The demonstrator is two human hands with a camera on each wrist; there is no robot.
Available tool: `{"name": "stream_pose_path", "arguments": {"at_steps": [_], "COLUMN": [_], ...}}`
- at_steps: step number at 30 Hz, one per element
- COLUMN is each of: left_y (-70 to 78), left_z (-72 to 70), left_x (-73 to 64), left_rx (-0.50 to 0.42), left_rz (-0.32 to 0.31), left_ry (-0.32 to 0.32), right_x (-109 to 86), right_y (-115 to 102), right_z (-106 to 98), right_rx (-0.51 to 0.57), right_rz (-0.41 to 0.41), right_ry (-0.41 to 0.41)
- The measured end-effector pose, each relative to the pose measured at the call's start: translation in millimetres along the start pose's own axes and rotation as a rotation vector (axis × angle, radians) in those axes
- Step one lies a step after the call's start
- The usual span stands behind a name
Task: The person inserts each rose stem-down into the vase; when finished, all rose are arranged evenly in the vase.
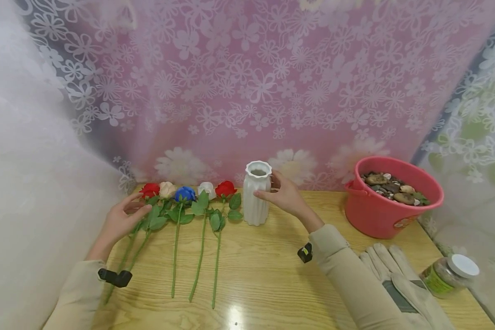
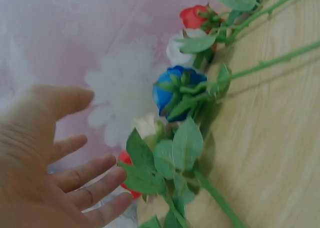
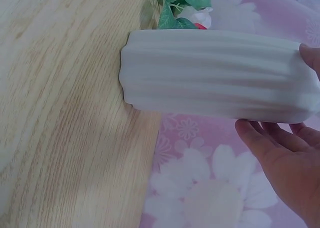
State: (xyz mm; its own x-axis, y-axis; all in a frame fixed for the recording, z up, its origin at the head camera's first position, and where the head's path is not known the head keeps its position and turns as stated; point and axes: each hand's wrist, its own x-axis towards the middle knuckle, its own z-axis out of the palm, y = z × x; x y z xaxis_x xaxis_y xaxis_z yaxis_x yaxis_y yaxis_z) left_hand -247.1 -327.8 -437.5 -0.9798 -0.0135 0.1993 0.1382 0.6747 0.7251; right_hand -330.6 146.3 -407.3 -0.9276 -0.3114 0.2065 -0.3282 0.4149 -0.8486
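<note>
A white fluted vase (image 1: 255,201) with a scalloped rim stands upright on the table. My right hand (image 1: 286,195) grips its upper part, the thumb on one side and the fingers on the other, as the right wrist view also shows. Over at the left, my left hand (image 1: 121,220) hovers beside the leftmost red rose (image 1: 150,189), its fingers spread and holding nothing. To the right of that rose lie a cream rose (image 1: 167,189), a blue rose (image 2: 172,93), a white rose (image 1: 206,189) and a second red rose (image 1: 225,188), stems pointing toward me.
A pink bucket (image 1: 371,215) of stones stands at the back right of the wooden table (image 1: 268,279). Nearer me lie pale work gloves (image 1: 408,288), next to a jar with a white lid (image 1: 447,275). A flowered curtain (image 1: 239,91) hangs behind the table.
</note>
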Motion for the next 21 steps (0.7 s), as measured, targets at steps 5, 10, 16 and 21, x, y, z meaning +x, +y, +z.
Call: {"name": "stream_pose_path", "arguments": {"at_steps": [5, 10, 16, 21], "left_y": [-15.9, -31.9, -45.8, -53.7], "left_z": [-2.2, -3.4, -3.7, -3.2], "left_x": [-5.4, -11.1, -16.8, -20.3], "left_rx": [0.047, 0.066, 0.062, 0.124], "left_rz": [-0.034, -0.083, -0.153, -0.190], "left_ry": [-0.026, -0.033, -0.074, -0.097], "right_x": [1.0, 2.5, 1.9, 1.7], "right_y": [0, 3, 2, 2], "right_z": [-1, 0, 0, 1], "right_rx": [-0.007, -0.003, -0.007, -0.001], "right_rz": [0.007, 0.015, 0.018, 0.012], "right_ry": [-0.003, -0.006, -0.003, -0.005]}}
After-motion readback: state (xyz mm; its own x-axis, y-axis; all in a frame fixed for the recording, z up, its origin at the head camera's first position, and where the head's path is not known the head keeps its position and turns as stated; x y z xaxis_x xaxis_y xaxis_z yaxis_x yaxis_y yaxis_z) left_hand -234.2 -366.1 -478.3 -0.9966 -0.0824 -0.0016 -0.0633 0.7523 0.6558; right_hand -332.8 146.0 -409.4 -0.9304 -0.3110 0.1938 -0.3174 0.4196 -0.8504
